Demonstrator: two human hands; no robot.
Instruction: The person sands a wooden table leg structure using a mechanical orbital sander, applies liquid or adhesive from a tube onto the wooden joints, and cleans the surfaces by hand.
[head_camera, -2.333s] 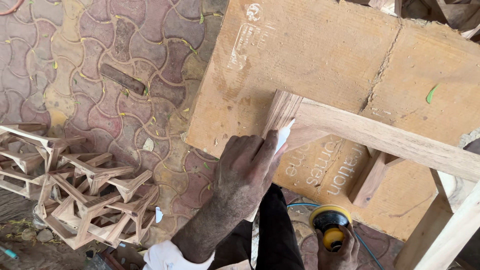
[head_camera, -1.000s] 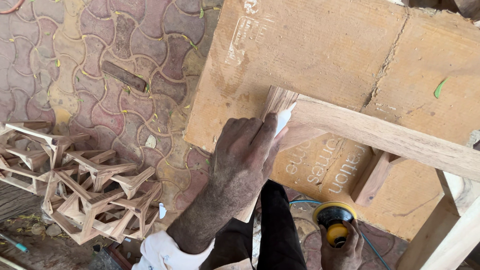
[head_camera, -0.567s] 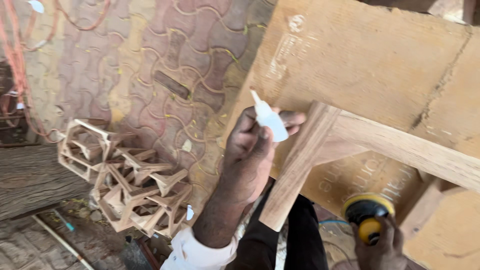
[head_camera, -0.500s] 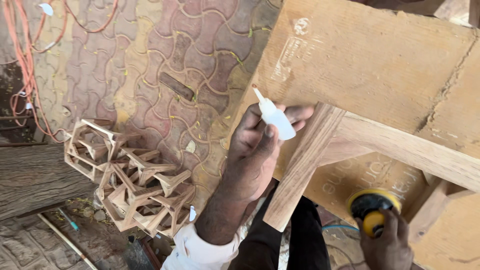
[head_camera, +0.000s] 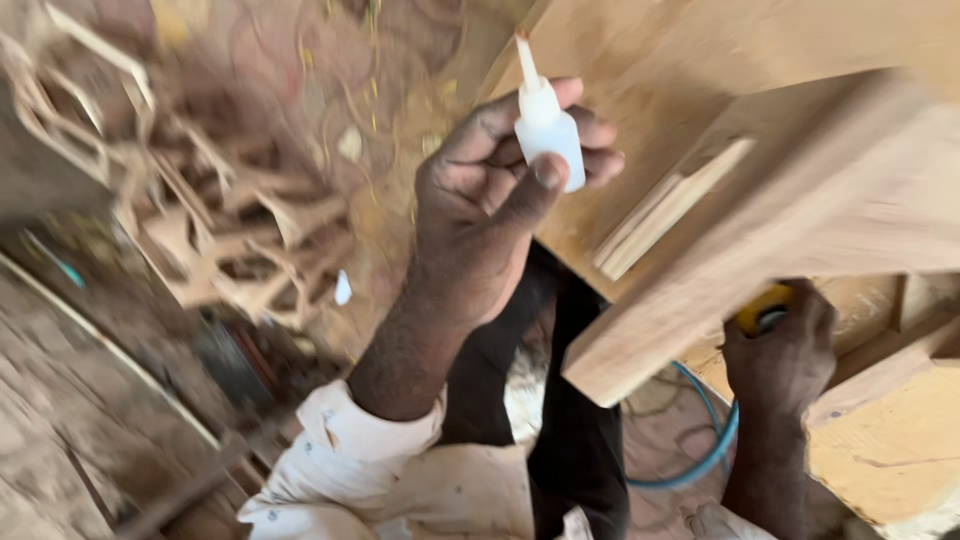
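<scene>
While left hand (head_camera: 480, 210) pinches white glue bottle (head_camera: 548, 125), nozzle at 12, right hand (head_camera: 780, 345) grips yellow sander (head_camera: 757, 305) under wood frame (head_camera: 760, 240); 1 slip could drip glue.

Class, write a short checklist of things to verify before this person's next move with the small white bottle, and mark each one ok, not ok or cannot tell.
1. Left hand has a firm grip on the small white bottle: ok.
2. Nozzle pointing up, away from the wooden frame: ok.
3. Nozzle uncapped: cannot tell, too blurred.
4. Right hand steady on the yellow tool: ok, it covers the tool.
5. Blue hose clear of the legs: cannot tell.
6. Frame steady on the bench board: cannot tell.
</scene>
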